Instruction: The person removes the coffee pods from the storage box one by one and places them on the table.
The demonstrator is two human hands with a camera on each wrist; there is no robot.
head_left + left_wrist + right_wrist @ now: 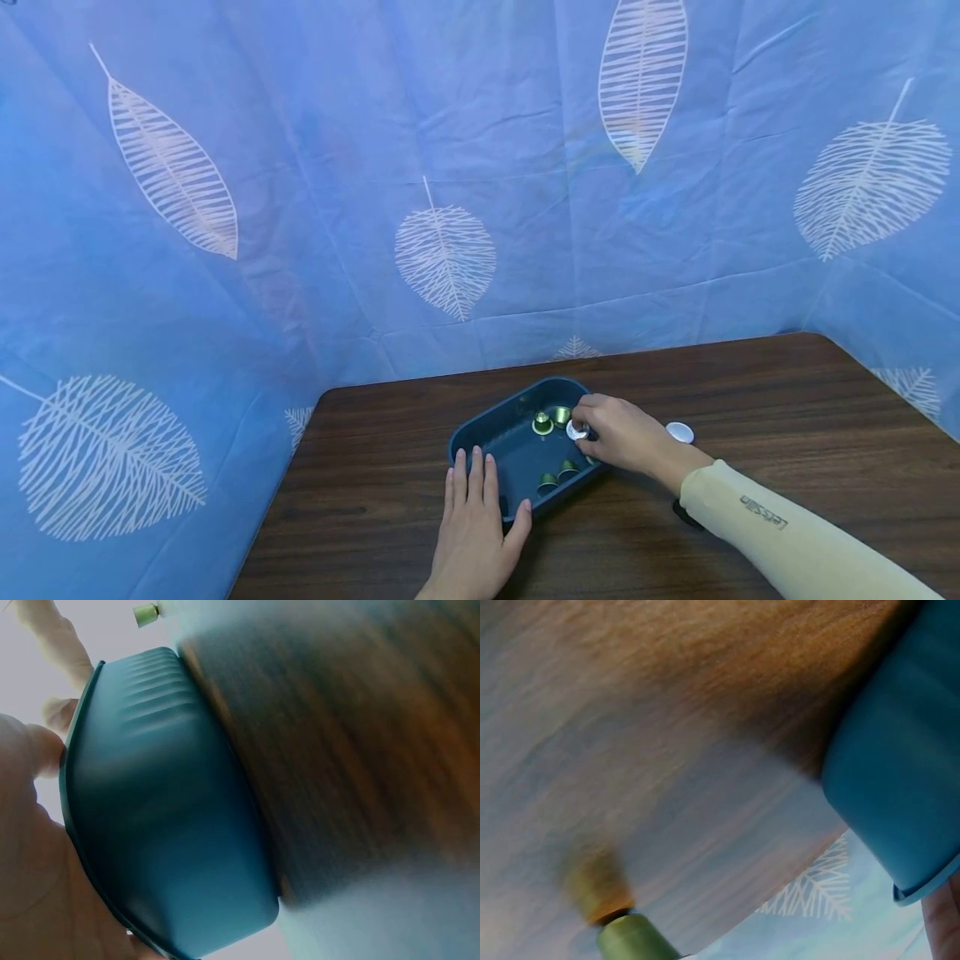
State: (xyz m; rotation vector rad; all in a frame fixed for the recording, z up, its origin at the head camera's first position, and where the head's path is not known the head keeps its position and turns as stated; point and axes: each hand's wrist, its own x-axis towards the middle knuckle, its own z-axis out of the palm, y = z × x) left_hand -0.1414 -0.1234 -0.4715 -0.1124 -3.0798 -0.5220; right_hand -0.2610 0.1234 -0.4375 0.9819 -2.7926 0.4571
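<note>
A dark blue rectangular tray sits at an angle on the table. My left hand lies with straight, spread fingers over its near left rim, thumb at the near corner. In the left wrist view, the palm and fingers are against the tray rim. At the tray's right end my right hand pinches a coffee capsule, its silvery lid facing up. Several green coffee capsules lie in the tray. Only the right hand's fingertip shows in the right wrist view, beside the tray wall.
Another green coffee capsule stands lid down or up on the wooden table, right of the tray; its white lid shows in the head view. A blue leaf-patterned cloth hangs behind the table.
</note>
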